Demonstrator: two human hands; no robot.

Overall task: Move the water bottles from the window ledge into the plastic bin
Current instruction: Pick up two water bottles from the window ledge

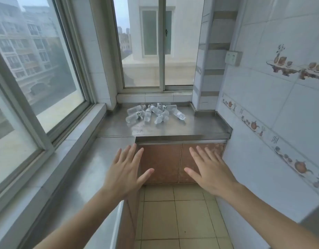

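Before the cabinet (160,164), left hand (125,174) and right hand (211,172) outspread, empty

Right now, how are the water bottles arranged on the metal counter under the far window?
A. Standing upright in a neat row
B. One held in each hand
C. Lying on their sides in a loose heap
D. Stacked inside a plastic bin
C: the water bottles lie tipped over in a jumble on the metal counter, while the left hand and right hand are spread open and empty, well short of them.
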